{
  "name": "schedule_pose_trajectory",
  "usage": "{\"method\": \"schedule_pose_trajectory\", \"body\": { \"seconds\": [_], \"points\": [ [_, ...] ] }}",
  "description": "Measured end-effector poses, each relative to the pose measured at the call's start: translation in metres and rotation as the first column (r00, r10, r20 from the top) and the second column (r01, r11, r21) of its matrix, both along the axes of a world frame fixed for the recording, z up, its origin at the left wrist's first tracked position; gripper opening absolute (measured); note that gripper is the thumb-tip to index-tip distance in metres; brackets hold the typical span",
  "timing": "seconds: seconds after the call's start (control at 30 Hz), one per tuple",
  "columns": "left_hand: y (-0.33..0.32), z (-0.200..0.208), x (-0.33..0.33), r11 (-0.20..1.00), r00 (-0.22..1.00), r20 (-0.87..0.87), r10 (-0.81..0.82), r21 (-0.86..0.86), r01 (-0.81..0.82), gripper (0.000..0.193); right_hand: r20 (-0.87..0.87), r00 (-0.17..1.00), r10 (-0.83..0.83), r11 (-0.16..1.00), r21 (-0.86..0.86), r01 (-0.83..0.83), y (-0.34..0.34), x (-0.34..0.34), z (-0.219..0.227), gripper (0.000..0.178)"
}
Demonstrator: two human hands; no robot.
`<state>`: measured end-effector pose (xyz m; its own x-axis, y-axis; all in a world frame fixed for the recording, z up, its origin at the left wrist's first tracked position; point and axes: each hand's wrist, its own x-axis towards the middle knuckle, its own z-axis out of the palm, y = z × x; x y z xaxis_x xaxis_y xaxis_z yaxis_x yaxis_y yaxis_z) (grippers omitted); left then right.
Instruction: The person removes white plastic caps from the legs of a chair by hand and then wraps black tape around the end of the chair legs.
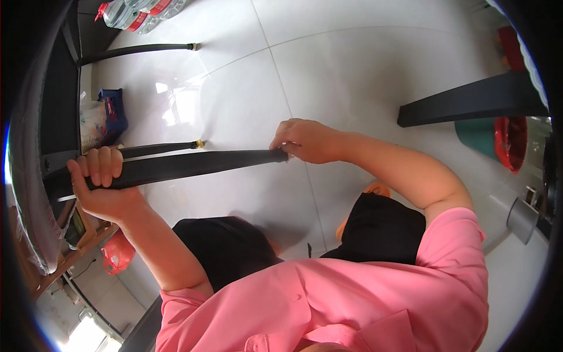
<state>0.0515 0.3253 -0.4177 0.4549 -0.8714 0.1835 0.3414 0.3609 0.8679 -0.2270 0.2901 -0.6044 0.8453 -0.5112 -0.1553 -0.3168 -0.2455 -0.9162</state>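
A chair lies tipped on its side at the left, its dark seat underside [60,105] facing the middle and its black legs pointing right. My left hand [105,199] is wrapped round the thick nearest chair leg [202,167] close to the seat. At the leg's narrow free end, my right hand [311,141] has its fingers bent and pinched together against the tip. Whatever is between those fingers is too small and hidden to name. Two more legs, a far one [138,53] and a middle one [158,149], end in small yellowish tips.
Clear plastic bottles [138,16] lie at the upper left, with a blue box [114,114] below them. A red plastic bag [119,252] is at lower left. On the right are a dark furniture leg [469,101], a green bin [476,136] and a grey cylinder [522,221].
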Motion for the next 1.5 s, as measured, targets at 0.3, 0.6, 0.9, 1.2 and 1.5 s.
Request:
{"method": "schedule_pose_trajectory", "body": {
  "seconds": [0.3, 0.6, 0.9, 1.2, 1.5],
  "points": [
    [0.007, 0.007, 0.032, 0.997, 0.996, -0.048, -0.074, -0.001, 0.075, 0.036, -0.016, 1.0, 0.026, 0.996, -0.085, -0.027, 0.003, 0.006, 0.018, 0.007],
    [0.007, 0.0, 0.015, 0.997, 0.996, -0.03, -0.082, -0.011, 0.082, 0.037, 0.165, 0.983, 0.083, 0.797, -0.603, 0.034, 0.039, -0.01, 0.0, 0.008],
    [0.008, 0.001, 0.016, 0.999, 0.999, -0.015, -0.031, -0.019, 0.031, 0.037, 0.158, 0.987, 0.016, 0.873, -0.484, 0.063, 0.087, 0.012, -0.048, 0.011],
    [0.01, -0.001, 0.018, 0.997, 0.997, -0.026, -0.071, -0.022, 0.071, 0.036, -0.018, 0.983, -0.181, 0.712, 0.687, 0.143, 0.102, -0.002, -0.06, 0.025],
    [0.008, -0.001, 0.014, 0.997, 0.997, -0.026, -0.07, -0.021, 0.07, 0.034, 0.044, 0.937, -0.346, 0.083, 0.996, -0.016, 0.071, 0.006, -0.068, 0.015]
  ]
}}
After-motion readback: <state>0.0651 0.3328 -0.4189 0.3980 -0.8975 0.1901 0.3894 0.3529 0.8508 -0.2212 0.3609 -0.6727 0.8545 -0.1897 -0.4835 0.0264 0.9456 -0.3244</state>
